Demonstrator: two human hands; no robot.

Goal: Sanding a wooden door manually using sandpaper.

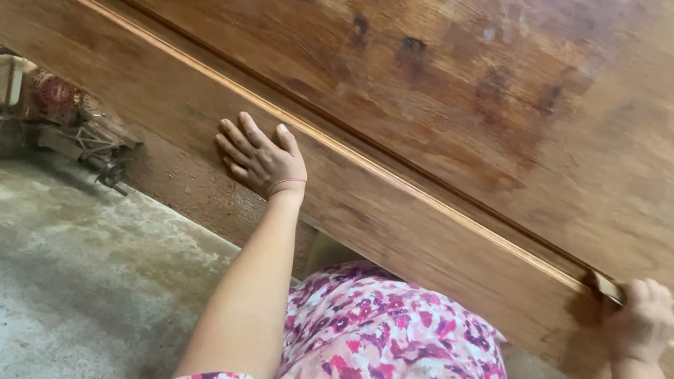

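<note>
Large wooden panel (424,95), brown, worn and stained, with darker blotches on its broad upper field; it fills most of the head view and slopes from upper left down to lower right. A wide lower rail runs along its bottom, set off from the field by a pale moulded edge (408,194). Left hand (259,159): open, fingers spread and laid flat against the lower rail just below the moulded edge, palm pressed to the wood, nothing grasped; a thin pink band sits at the wrist. Right hand (646,318): closed into a loose fist at the moulded edge near the panel's right end, fingers curled around a small pale flat piece (608,287) that juts out to the left of the knuckles; what that piece is cannot be told. Both forearms reach up from the bottom of the view, well apart. Garment with pink and white floral print (391,360) between the arms, directly below the rail. Concrete floor (17,274), grey, at lower left. Small machine with red and cream parts (4,101) on the floor at far left, beside the panel's lower edge
</note>
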